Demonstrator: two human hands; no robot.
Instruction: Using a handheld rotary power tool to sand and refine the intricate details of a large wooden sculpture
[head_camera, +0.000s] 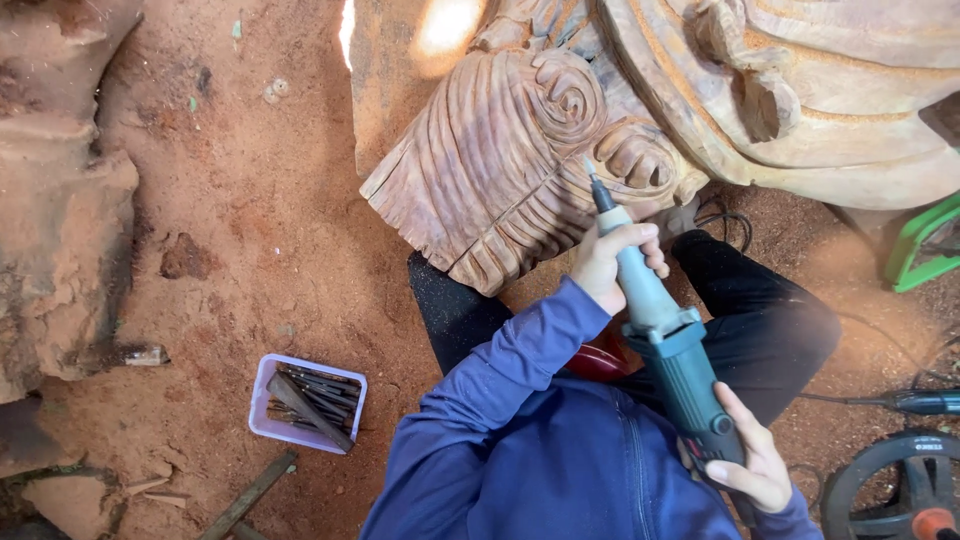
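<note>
One grinder, one wood carving, one tray of chisels. We wrap left hand around the grinder's neck, right hand around its rear body; both fingers closed. Bit touches a carved curl at the carving's lower edge. Open dirt floor on our left. Grinder teal-grey, tilted.

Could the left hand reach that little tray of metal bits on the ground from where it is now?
Probably yes, but not right away. The left hand is wrapped around the front of the power carving tool, so it would have to let go first. The tray of metal bits sits on open dirt on that side, with nothing between.
</note>
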